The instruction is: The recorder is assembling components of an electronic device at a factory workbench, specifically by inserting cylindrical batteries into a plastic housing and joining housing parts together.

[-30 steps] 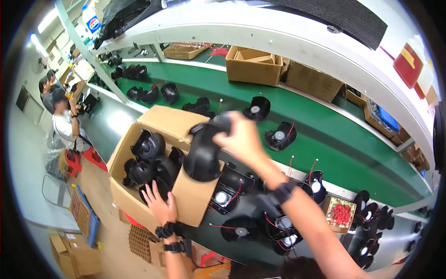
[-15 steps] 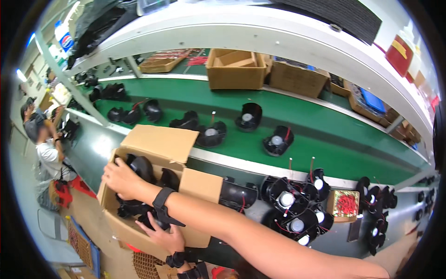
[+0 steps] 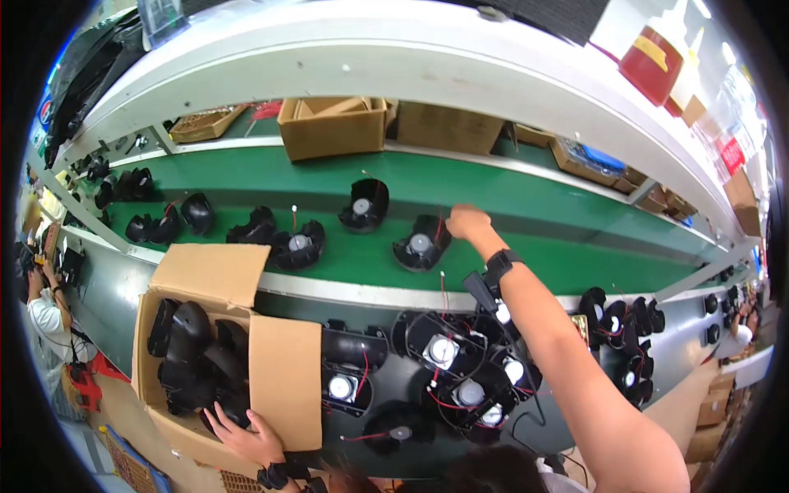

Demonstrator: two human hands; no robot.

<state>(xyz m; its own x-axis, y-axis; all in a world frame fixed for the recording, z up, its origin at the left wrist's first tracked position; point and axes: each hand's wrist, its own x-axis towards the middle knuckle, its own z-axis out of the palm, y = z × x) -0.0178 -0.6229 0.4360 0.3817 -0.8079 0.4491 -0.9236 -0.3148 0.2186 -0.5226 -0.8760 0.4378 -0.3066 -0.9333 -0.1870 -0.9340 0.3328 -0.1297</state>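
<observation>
An open cardboard box (image 3: pixel 288 361) stands at the left of the bench, filled with curved black plastic parts (image 3: pixel 187 349). My left hand (image 3: pixel 246 435) lies at its near side, fingers spread over a black part inside. My right arm stretches out to the green belt. There my right hand (image 3: pixel 470 222) is closed at the right edge of a black plastic housing (image 3: pixel 422 243) with a round grey centre and a red wire. My fingertips are partly hidden there. Another black housing (image 3: pixel 364 205) sits farther back on the belt.
On the bench, right of the box, several black housings with round white centres (image 3: pixel 441 351) and red wires are piled. More black parts (image 3: pixel 197 215) lie along the green belt (image 3: pixel 542 238). A white shelf (image 3: pixel 345 70) overhangs it. Cardboard boxes (image 3: pixel 333 135) stand behind; people work at far left and right.
My right hand has left the cardboard box and reached right, to the housing on the belt. My left hand stays at the box. The whole view has turned to the right.
</observation>
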